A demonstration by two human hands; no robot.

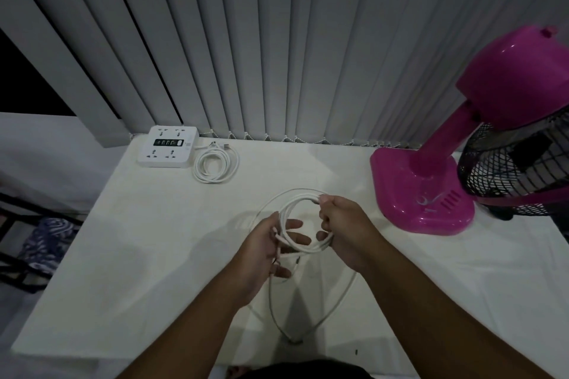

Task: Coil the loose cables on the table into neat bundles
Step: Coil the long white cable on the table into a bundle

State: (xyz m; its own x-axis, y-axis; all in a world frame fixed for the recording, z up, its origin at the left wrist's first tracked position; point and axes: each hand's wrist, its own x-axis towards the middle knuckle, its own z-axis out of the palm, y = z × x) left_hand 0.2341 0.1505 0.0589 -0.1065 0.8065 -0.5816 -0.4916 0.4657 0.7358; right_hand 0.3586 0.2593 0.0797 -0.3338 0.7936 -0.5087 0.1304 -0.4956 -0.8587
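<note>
A: While the white cable hangs in loops between the two hands above the middle of the table, who holds what?

B: The left hand has its fingers spread through the ring, with the loops lying across the palm and a thumb pressed over them. The right hand is clenched on the far side of the same ring, pinching the strands at the top.

A: And the loose end?

B: A slack tail drops from the coil and trails toward the near edge, where a plug (small, hard to make out) lies on the white surface.

A: Anything already bundled?

B: A coiled cable lies flat near the far edge, just beside a white power strip in the far-left corner.

A: How much room is there?

B: On the left there is bare tabletop out to the left edge. On the right a pink fan stands close, its base near the right hand and its black grille leaning over the right side. Behind, vertical blinds hang down to the back edge.
</note>
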